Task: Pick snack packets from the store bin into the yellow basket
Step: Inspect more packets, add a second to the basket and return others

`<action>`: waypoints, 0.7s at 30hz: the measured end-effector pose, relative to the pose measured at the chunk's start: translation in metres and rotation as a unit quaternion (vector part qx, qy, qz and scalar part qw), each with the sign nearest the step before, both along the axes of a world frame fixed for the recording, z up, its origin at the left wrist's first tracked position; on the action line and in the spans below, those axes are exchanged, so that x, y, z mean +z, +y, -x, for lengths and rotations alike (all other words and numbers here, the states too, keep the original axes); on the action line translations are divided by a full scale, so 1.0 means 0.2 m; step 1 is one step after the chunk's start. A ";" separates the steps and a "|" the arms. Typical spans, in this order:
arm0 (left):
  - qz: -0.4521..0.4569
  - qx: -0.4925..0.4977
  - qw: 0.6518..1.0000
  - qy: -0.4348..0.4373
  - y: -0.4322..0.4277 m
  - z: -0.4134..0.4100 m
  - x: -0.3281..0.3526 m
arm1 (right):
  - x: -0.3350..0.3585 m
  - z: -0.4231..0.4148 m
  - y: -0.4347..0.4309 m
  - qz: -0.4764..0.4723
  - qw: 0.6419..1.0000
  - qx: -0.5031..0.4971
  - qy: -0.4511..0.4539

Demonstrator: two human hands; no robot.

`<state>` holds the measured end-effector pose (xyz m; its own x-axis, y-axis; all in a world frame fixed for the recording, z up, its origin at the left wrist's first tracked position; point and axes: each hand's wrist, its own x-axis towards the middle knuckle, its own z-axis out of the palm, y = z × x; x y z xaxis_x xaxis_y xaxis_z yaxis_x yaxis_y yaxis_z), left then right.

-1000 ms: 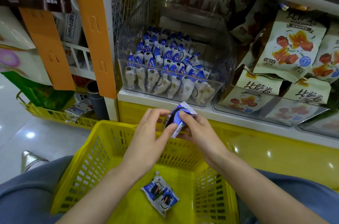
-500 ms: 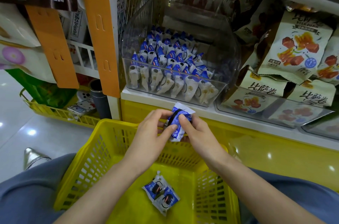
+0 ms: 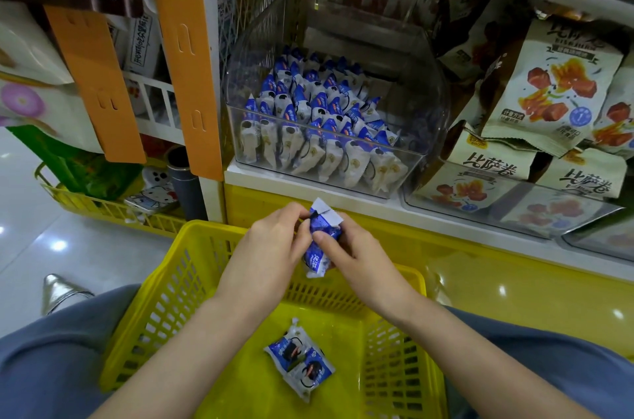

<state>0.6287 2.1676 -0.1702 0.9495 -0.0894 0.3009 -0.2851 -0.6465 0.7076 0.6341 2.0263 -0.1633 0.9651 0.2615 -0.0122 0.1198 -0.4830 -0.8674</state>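
Both hands meet over the far rim of the yellow basket [image 3: 164, 285], sharing one blue and white snack packet [image 3: 320, 236] that stands roughly upright between them. The left hand [image 3: 271, 247] pinches the packet's upper left edge with curled fingertips, while the right hand [image 3: 356, 257] grips it from the other side, thumb laid across the front and fingers wrapped behind. The packet's white crimped top sticks up above the fingers, just below the front edge of the shelf [image 3: 240, 175]. Two more packets [image 3: 300, 358] of the same kind lie touching each other on the basket floor, nearer the person than the hands are. On the shelf behind sits the clear plastic bin [image 3: 432, 103], holding rows of matching packets [image 3: 315, 123] that stand on end and lean against its front wall. Just right of the bin are beige snack bags [image 3: 555, 85] printed with red and orange pictures. An orange strip [image 3: 185, 51] hangs at the shelf's left edge, and a second yellow basket [image 3: 103, 209] sits on the floor beyond it
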 end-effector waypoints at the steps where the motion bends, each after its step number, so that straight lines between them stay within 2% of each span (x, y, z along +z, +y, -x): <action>1: -0.008 0.004 1.000 -0.005 0.00 0.00 0.01 | 0.00 0.00 0.00 0.009 1.000 0.008 -0.006; 7: -0.045 0.006 0.999 -0.019 0.02 0.00 0.03 | -0.01 0.01 -0.02 0.055 0.997 0.054 -0.031; 15: 0.039 0.029 0.998 0.046 -0.01 -0.03 -0.01 | -0.03 -0.01 -0.03 0.015 1.000 0.004 -0.025; 21: 0.040 0.014 0.995 0.089 -0.03 -0.02 -0.03 | -0.03 -0.02 -0.03 0.020 1.000 0.003 -0.003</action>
